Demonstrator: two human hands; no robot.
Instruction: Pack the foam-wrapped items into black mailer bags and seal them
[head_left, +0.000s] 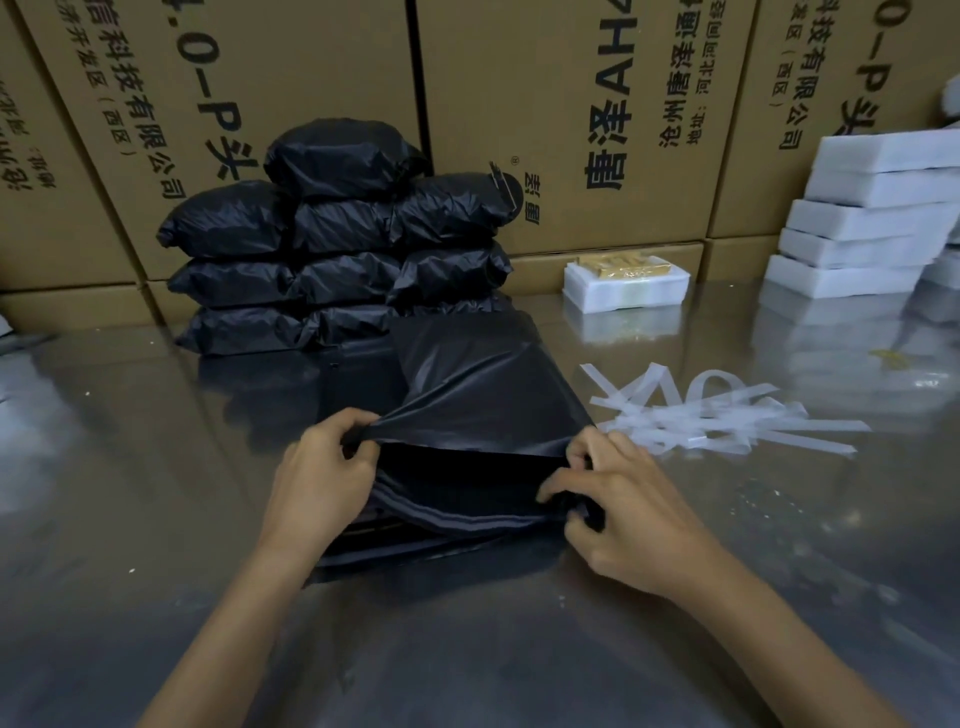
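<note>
A flat black mailer bag (478, 384) lies on top of a stack of empty black bags (441, 545) in the middle of the table. My left hand (322, 478) pinches the left corner of its mouth and lifts the upper layer. My right hand (618, 499) pinches the right corner, so the mouth gapes toward me. One foam-wrapped item (626, 283) with a yellow-brown box inside sits alone behind the bag. A stack of white foam-wrapped items (862, 218) stands at the right.
Several filled, sealed black bags (337, 244) are piled at the back left. Peeled white adhesive strips (717, 415) lie scattered right of the bag. Large brown cartons (571, 104) wall off the back of the shiny metal table (156, 467).
</note>
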